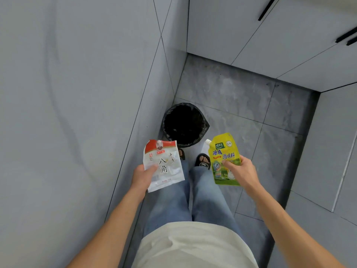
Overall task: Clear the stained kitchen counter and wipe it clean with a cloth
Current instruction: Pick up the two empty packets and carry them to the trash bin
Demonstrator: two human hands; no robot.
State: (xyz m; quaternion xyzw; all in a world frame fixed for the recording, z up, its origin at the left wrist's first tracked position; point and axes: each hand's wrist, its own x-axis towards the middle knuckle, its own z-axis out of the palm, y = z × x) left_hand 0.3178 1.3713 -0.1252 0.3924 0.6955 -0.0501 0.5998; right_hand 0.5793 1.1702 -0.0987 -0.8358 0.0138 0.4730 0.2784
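My left hand [143,177] grips a white spice packet [164,163] with a red top band, thumb across its front. A yellow-green seasoning pouch [224,151] with a white spout is held in my right hand [242,172], thumb pressed on its face. Both packets hang in front of me, above my legs. Just beyond them on the floor stands a round bin [184,123] lined with a black bag, in the corner by the wall. The counter and any cloth are out of view.
A grey tiled wall [77,113] fills the left side. Grey cabinet doors [270,45] with black handles run along the back and right. The grey stone floor [251,105] lies between them. My sandalled feet stand right behind the bin.
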